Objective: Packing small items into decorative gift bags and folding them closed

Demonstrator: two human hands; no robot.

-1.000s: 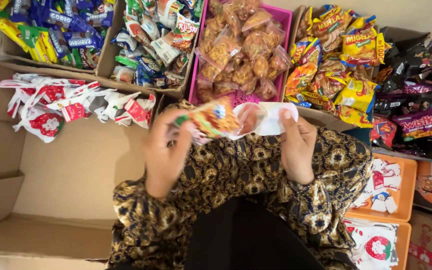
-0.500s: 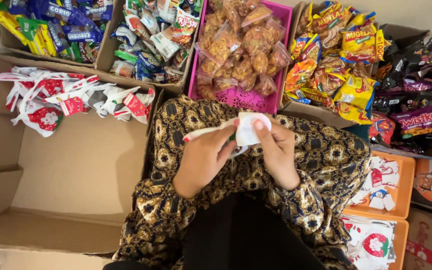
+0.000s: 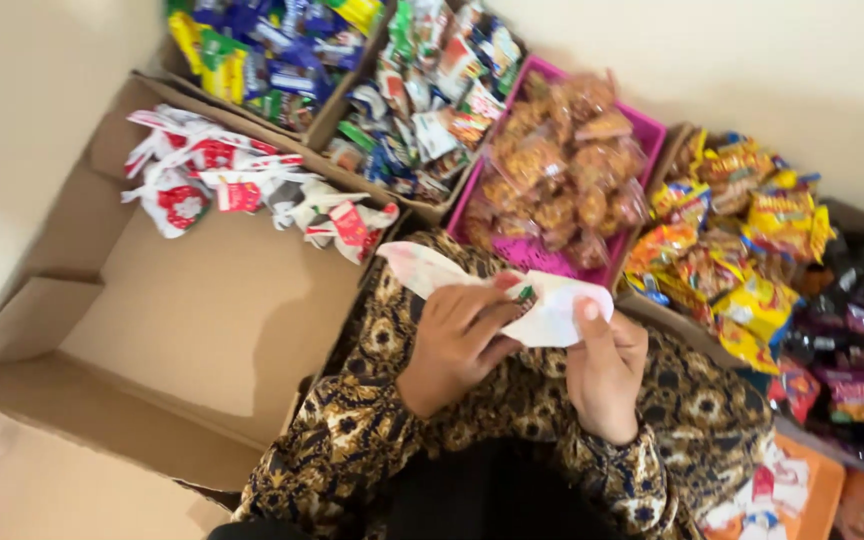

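Note:
Both hands hold a white plastic bag (image 3: pixel 552 315) in front of my lap. My left hand (image 3: pixel 457 345) grips its left side, where a long white flap sticks out to the left. My right hand (image 3: pixel 604 372) pinches the bag's right edge with the thumb on top. A small colourful snack packet (image 3: pixel 524 296) shows between the fingers at the bag's mouth. My sleeves and lap are covered in black and gold patterned cloth (image 3: pixel 372 440).
A large cardboard box (image 3: pixel 202 320) at the left holds several white and red bags (image 3: pixel 242 190) along its far side. Behind are boxes of blue and mixed packets (image 3: pixel 422 100), a pink tray (image 3: pixel 642 140) of brown snack bags, yellow packets (image 3: pixel 742 240) and dark packets (image 3: pixel 862 330).
The camera has tilted and moved closer. My hands have closed in together on the white bag, and the colourful packet seen a second ago is now mostly inside it.

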